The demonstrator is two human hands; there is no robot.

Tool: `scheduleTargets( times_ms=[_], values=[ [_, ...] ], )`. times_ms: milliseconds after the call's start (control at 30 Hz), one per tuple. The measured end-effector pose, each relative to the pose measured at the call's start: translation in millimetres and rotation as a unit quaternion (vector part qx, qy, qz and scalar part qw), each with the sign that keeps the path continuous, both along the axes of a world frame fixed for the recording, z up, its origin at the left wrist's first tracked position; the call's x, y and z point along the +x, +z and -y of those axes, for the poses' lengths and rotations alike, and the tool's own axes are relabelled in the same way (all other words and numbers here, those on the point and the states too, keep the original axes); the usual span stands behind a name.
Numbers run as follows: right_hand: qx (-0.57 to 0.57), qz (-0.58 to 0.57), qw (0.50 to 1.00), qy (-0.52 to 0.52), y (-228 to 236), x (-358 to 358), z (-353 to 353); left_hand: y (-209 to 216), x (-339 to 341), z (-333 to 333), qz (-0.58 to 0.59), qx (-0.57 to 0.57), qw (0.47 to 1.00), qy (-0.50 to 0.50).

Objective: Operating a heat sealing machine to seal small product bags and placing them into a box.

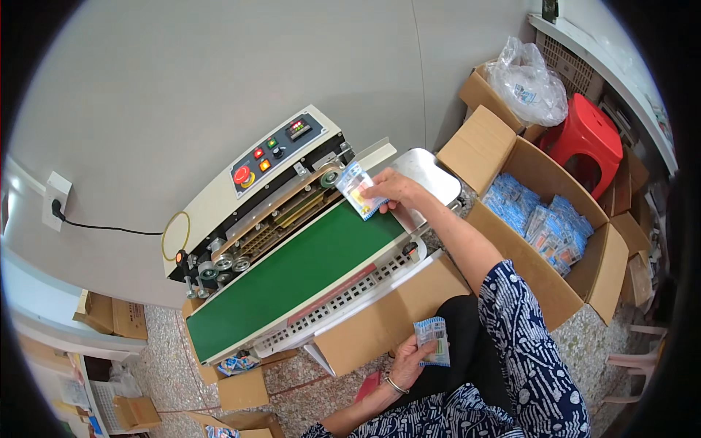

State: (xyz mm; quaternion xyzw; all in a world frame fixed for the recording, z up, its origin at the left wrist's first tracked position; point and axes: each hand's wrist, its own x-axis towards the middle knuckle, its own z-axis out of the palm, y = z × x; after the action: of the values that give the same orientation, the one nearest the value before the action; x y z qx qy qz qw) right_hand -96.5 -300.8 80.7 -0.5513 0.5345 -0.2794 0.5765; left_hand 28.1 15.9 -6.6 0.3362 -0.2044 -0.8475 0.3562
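My right hand (pixel 394 191) pinches a small blue-and-white plastic packet (pixel 361 190) by its right side. The packet is tilted, its upper end close to the rollers at the right end of a band sealing machine (pixel 255 171). Beneath it runs the green conveyor belt (pixel 299 274). Low in front of my lap, my left hand (pixel 410 363) holds another packet (pixel 434 342) between thumb and fingers. This second packet stands roughly upright, with a clear window and blue ends. A bracelet circles my left wrist.
On the right, an open cardboard box (pixel 544 153) holds many blue packets (pixel 540 219). Behind it stand a red stool (pixel 586 139) and a clear plastic bag (pixel 527 84). A carton flap (pixel 394 314) lies below the conveyor. A black power cord (pixel 109 229) runs to the wall socket.
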Motion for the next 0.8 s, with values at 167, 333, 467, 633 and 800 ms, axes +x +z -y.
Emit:
scheduleTargets(
  times_ms=[167,333,467,633,800],
  values=[
    [-0.082,-0.054,0.994,0.043,-9.3,32.1,-2.4,-4.8,0.7,6.8,0.014,-0.012,1.0,0.003],
    [-0.387,-0.346,0.854,-0.024,-2.2,23.4,-24.3,36.1,17.3,62.7,-0.007,-0.041,0.988,0.147],
    [-0.048,0.04,0.997,0.05,40.9,-27.5,-87.0,82.0,29.6,127.5,-0.039,-0.116,0.96,0.253],
    [-0.099,0.139,0.982,0.079,12.4,-25.9,-125.5,95.9,7.9,174.8,-0.085,-0.167,0.945,0.268],
    [-0.126,0.175,0.976,-0.006,7.6,-17.5,-115.9,96.9,1.0,183.6,-0.045,-0.222,0.936,0.269]
  ],
)
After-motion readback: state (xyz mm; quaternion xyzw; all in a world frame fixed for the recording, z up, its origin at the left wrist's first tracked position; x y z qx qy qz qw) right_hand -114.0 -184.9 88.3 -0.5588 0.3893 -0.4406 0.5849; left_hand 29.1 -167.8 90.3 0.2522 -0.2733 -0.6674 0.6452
